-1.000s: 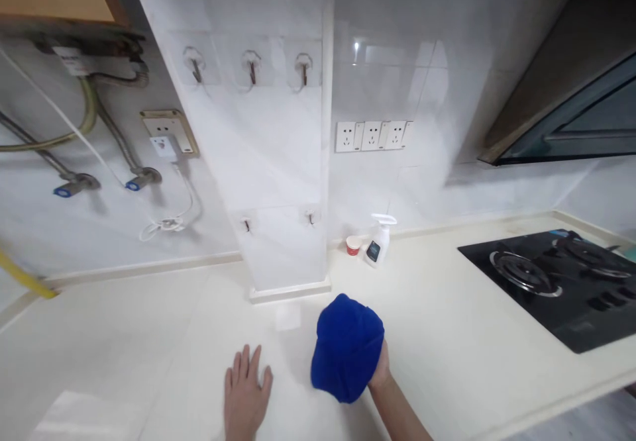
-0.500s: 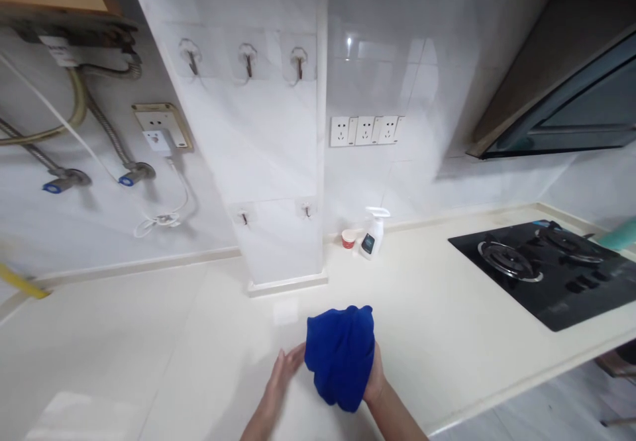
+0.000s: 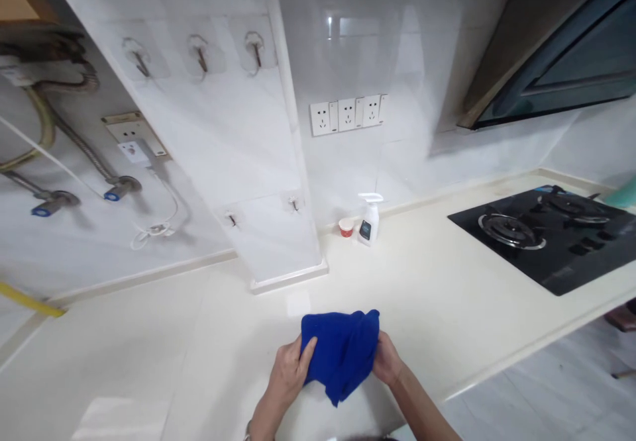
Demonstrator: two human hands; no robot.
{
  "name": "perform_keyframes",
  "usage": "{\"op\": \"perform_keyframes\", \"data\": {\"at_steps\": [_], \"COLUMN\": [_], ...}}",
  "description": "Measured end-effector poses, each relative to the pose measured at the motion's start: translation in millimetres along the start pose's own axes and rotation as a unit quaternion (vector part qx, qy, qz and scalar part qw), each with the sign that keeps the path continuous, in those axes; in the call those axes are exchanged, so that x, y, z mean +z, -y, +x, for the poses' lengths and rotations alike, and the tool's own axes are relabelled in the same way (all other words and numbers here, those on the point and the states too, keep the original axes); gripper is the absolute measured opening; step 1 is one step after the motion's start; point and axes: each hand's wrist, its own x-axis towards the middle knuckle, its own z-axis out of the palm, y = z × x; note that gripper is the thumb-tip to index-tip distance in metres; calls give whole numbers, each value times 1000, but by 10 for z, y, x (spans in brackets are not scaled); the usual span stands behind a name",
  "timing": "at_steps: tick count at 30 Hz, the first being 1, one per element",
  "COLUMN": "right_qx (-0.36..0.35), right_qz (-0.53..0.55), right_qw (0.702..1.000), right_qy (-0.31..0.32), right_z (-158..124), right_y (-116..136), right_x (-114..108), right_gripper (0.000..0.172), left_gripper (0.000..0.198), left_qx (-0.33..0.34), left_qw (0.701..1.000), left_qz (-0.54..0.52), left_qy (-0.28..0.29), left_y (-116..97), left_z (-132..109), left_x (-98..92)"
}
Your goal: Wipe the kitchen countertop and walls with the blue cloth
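Both hands gripping a blue cloth (image 3: 342, 351) w/ fingers pinching it: left hand (image 3: 289, 373) on its left edge, right hand (image 3: 386, 361) on the right, over the counter (image 3: 447, 295).

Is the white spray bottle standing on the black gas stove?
No, the spray bottle stands on the countertop by the wall, beside a small red cup, apart from the stove.

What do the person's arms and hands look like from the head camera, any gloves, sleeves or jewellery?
Both are bare: no gloves on the left hand or the right hand, and no rings that can be made out. The forearms show no sleeves up to the picture's lower edge. Something small sits at the left wrist by that edge, perhaps a band, but it is too cut off to tell.
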Motion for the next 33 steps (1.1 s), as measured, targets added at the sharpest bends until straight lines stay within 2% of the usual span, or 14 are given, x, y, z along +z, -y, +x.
{"op": "perform_keyframes", "data": {"at_steps": [2,5,6,8,10,11,14,15,18,21,24,28,30,33], "right_qx": [-22,-124,-160,-201,-184,-174,-146,-139,-144,-187,-216,-271,-298,-305], "right_qz": [-123,-226,-236,-262,-285,-300,-315,-308,-285,-305,-336,-372,-395,-422], "right_qw": [991,961,956,942,923,916,920,925,934,922,910,886,869,854], "right_qy": [-51,-95,-65,61,181,204,182,171,162,150,111,52,29,18], "right_z": [21,-32,-70,-145,-188,-193,-184,-194,-294,-414,-458,-479,-520,-626], "right_y": [28,164,222,318,354,348,295,295,434,776,1194,1676,1832,1902], "right_x": [-99,-104,-57,93,269,345,471,481,477,473,430,265,164,-2], "right_gripper": [54,57,64,87,103,97,39,32,29,32,36,39,42,44], "left_gripper": [52,54,53,51,48,47,47,50,61,43,48,38,39,42], "left_qx": [9,6,11,23,24,17,-16,-27,-35,-1,-4,6,23,48], "left_qw": [999,995,992,984,975,974,978,981,981,975,982,997,999,999], "left_qz": [14,12,11,22,35,34,4,-4,-8,15,33,19,18,18], "left_qy": [35,98,122,176,217,225,206,193,191,224,187,69,19,-12], "left_y": [-135,-327,-373,-425,-422,-402,-272,-208,23,246,365,294,189,37], "left_z": [79,169,184,190,169,152,76,40,-104,-231,-196,155,352,502], "left_x": [-99,-180,-185,-166,-128,-111,-86,-80,-23,94,133,-78,-224,-360]}}
